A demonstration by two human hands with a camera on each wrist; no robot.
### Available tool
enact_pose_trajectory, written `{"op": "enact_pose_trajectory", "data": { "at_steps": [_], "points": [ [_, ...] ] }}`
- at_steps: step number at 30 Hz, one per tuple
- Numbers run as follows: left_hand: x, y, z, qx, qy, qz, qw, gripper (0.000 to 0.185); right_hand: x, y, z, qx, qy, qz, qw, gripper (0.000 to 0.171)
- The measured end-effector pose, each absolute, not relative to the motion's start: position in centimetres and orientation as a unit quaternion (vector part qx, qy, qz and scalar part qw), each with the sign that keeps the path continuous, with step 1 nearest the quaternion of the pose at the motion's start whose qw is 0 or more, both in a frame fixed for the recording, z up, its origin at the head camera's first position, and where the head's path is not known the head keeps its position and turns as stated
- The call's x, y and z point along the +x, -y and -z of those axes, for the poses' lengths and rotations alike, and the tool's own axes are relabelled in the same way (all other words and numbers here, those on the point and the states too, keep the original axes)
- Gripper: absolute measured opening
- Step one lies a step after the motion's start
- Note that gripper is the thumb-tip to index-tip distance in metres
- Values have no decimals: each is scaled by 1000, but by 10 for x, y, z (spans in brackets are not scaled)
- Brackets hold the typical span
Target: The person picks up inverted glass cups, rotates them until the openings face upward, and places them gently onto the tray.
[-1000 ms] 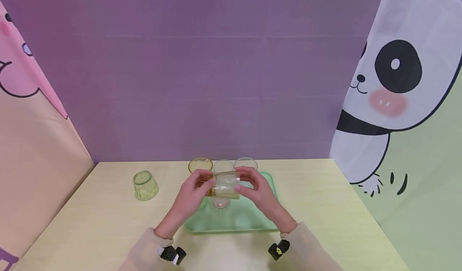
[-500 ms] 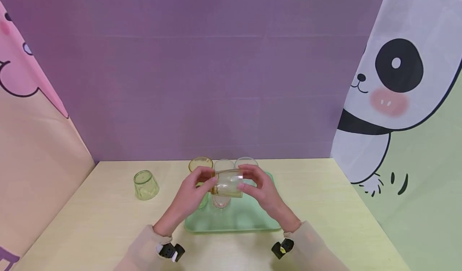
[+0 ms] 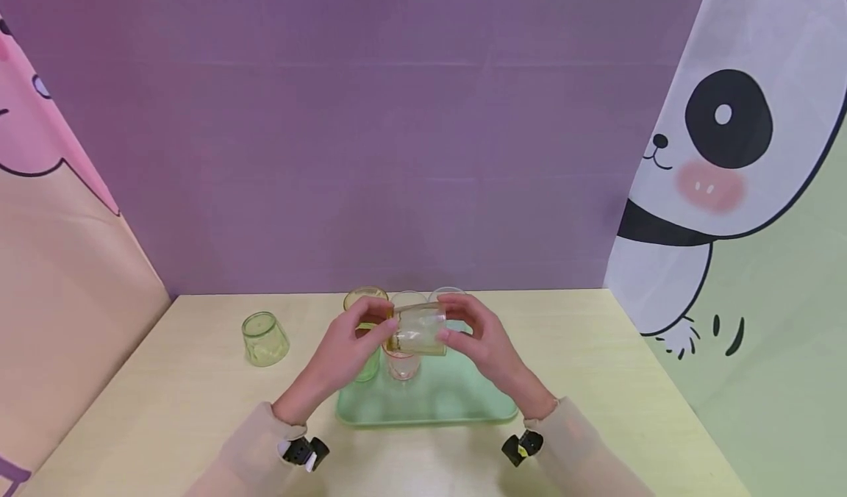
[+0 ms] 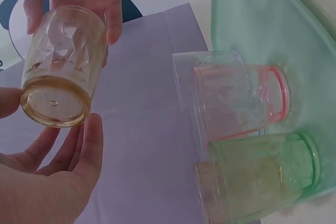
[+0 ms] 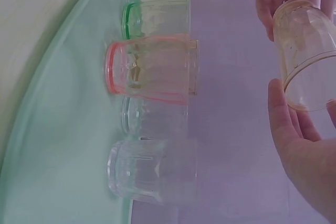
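Note:
Both hands hold a clear amber-tinted cup [image 3: 421, 331] sideways above the tray. The left hand [image 3: 347, 342] grips it around the thick base end. At the rim end, the right hand [image 3: 481, 339] pinches it between thumb and fingers. In the left wrist view the cup's ringed base [image 4: 55, 103] faces the camera; the right wrist view shows its open mouth [image 5: 315, 85]. Below and behind the hands, a pink-ringed cup [image 3: 402, 367] and a green cup [image 3: 367, 367] stand upright on the green tray [image 3: 456, 407], partly hidden by the left hand and the held cup.
A yellow-green cup [image 3: 265, 339] stands upside down on the table at the left, off the tray. Toward the back of the tray are an amber cup [image 3: 366, 292] and two colourless cups, one of them [image 5: 152, 171] plain in the right wrist view. A purple wall [image 3: 410, 151] rises behind the table.
Both hands have lifted the cup slightly, and it has drifted a little to the right. The grip at each end stays the same.

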State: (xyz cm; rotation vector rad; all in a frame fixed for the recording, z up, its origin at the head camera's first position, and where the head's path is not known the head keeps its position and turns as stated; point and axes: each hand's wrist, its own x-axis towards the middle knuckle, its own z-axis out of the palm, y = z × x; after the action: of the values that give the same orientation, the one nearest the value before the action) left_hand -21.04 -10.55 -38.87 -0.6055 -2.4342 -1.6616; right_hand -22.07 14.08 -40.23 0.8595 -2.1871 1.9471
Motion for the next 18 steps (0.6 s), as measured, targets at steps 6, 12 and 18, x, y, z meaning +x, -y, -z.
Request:
{"op": "enact_pose_trajectory", "data": {
  "at_steps": [6, 12, 18],
  "points": [
    [-214, 113, 385, -207, 807, 546, 92, 26, -221, -141, 399, 272, 727, -629, 42, 53],
    [-216, 121, 383, -206, 818, 528, 99, 25, -222, -143, 397, 259, 739, -620, 41, 50],
    [-221, 128, 383, -211, 832, 499, 120, 21, -223, -143, 395, 250, 748, -612, 49, 50]
  ]
}}
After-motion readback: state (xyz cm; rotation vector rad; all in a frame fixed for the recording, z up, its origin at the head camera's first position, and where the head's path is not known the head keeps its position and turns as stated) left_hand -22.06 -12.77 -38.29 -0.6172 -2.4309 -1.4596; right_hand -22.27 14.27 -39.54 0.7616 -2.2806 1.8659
